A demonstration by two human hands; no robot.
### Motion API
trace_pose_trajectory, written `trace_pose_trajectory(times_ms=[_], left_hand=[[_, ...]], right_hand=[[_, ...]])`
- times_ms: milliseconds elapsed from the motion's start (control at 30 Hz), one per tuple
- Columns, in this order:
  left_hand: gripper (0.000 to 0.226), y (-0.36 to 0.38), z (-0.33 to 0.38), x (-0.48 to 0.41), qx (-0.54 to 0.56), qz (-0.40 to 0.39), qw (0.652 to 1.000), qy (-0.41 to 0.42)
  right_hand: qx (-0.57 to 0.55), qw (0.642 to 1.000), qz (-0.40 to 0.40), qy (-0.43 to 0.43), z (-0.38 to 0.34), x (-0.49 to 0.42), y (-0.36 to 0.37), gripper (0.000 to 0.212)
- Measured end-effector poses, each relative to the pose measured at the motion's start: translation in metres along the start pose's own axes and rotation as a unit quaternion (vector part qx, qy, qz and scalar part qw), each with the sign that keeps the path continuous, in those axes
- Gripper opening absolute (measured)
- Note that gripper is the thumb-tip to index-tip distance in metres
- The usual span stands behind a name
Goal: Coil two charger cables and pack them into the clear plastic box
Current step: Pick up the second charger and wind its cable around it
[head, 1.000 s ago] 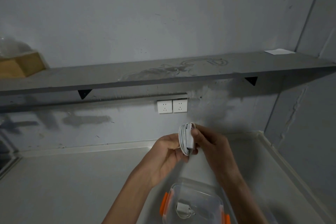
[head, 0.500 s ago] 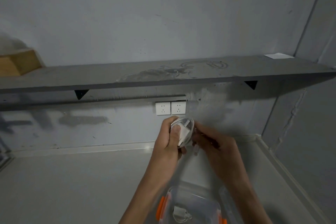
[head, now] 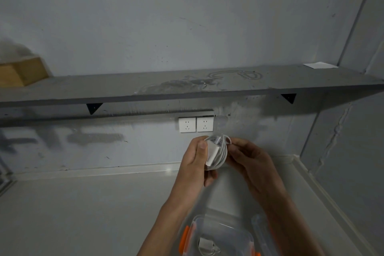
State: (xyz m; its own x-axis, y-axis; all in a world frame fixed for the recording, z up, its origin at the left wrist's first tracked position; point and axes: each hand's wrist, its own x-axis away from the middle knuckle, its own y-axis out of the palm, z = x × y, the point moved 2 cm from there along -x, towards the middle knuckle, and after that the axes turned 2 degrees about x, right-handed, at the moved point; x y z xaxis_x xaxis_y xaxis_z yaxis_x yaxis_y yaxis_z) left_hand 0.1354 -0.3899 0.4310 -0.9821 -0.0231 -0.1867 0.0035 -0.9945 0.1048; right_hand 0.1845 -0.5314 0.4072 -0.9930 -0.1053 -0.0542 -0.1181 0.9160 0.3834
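Hands meet above a pale counter [head: 83, 214]. The left hand [head: 195, 164] grips a white charger with its coiled cable [head: 217, 153], thumb pressed flat on the plug block. The right hand [head: 249, 162] pinches the coil's right edge with curled fingers. Below, at the bottom edge, sits the clear plastic box [head: 220, 237] with orange clips, another white charger [head: 206, 245] lying inside.

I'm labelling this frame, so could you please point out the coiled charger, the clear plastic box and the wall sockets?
coiled charger [head: 216, 153]: head view, on the white adapter block.
clear plastic box [head: 232, 233]: head view, on its clear far wall.
wall sockets [head: 187, 124]: head view, on the left faceplate.
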Motion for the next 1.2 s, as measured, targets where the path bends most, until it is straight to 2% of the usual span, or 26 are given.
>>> trace_pose_trajectory(times_ms=[167,367,533,667,800,1000,1200], left_hand=[[0.034,0.003,-0.006,-0.006,-0.011,0.008,1.0,-0.008],[0.028,0.007,-0.01,-0.009,-0.06,0.011,0.998,-0.008],[0.024,0.012,-0.022,-0.014,-0.113,0.03,0.993,0.021],[0.021,0.01,-0.023,-0.014,-0.104,-0.004,0.994,-0.032],[0.026,0.01,-0.035,-0.015,-0.146,0.027,0.989,-0.002],[0.031,0.013,-0.035,-0.006,-0.292,0.06,0.952,0.062],[0.031,0.006,-0.036,-0.009,-0.256,0.054,0.964,0.052]], right_hand=[[-0.085,0.996,-0.028,0.021,0.007,0.001,0.0,0.033],[-0.107,0.992,-0.057,0.031,0.019,0.006,0.001,0.032],[-0.127,0.991,-0.033,0.027,0.022,0.009,-0.003,0.041],[-0.138,0.99,0.025,0.022,0.025,0.014,-0.008,0.058],[-0.089,0.995,0.032,0.008,0.026,0.022,-0.01,0.025],[0.001,1.0,0.028,-0.006,0.015,0.027,0.004,0.026],[-0.022,0.998,0.011,0.055,0.014,0.021,0.005,0.025]])
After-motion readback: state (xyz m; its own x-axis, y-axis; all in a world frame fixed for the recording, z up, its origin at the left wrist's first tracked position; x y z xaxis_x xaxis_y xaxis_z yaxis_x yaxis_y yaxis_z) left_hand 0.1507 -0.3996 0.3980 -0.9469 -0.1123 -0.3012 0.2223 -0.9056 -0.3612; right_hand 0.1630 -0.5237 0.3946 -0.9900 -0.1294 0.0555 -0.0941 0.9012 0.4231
